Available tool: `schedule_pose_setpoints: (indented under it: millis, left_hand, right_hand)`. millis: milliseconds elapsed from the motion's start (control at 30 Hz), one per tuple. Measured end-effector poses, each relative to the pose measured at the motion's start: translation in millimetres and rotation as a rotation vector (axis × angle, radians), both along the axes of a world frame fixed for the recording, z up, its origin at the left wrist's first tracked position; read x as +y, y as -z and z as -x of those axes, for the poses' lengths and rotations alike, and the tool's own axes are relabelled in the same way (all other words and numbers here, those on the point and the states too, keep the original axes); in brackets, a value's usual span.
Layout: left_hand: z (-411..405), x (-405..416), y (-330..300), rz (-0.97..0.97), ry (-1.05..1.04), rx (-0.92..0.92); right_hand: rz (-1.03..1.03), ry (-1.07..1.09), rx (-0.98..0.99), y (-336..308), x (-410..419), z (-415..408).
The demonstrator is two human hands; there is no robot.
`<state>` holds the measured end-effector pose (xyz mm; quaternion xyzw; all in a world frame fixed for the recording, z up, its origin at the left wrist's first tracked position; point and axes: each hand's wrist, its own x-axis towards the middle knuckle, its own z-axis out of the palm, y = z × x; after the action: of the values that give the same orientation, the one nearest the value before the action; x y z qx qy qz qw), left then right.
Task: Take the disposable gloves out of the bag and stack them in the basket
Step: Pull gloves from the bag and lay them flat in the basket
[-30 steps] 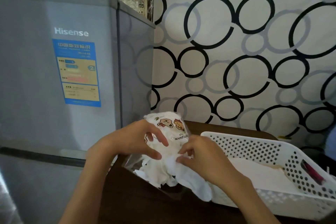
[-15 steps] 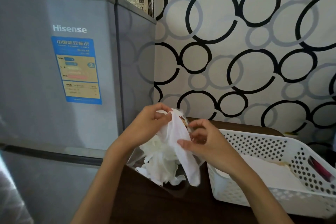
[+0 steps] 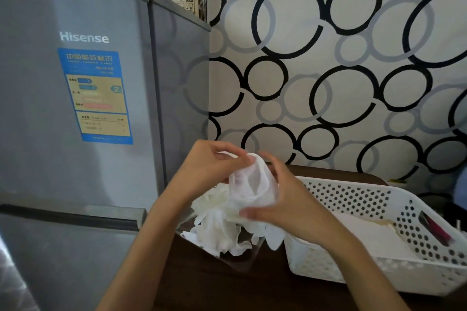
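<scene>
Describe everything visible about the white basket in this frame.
The white basket is a rectangular plastic bin with round perforations through its walls and a solid rim. It sits upright on the dark brown table, right of the pile of gloves. Inside lies a flat white stack, and something pink-red shows near the far right wall. The right hand and its forearm cross above the near left corner; contact is unclear.

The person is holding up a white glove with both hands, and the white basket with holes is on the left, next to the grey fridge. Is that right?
Not quite. The head view shows the basket on the right, away from the fridge, which stands on the left. The rest holds: the left hand and the right hand both hold up a white glove.
</scene>
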<state>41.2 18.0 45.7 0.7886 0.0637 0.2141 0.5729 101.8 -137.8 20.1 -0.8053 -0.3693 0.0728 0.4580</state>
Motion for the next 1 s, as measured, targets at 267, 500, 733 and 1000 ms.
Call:
schedule_pose_setpoints:
  millis: [267, 500, 733, 1000]
  left_hand:
    - [-10, 6, 3, 0.075, 0.307, 0.143]
    - [2, 5, 6, -0.099, 0.187, 0.045]
    - [2, -7, 0, -0.216, 0.209, 0.093]
    - [11, 8, 0, -0.231, 0.292, 0.013]
  right_hand:
    - [-0.416, -0.121, 0.570, -26, -33, -17]
    - [-0.387, -0.169, 0.642, -25, -56, -42]
    - [-0.115, 0.006, 0.217, -23, -40, -29]
    - [-0.192, -0.020, 0.371, -27, -86, -53]
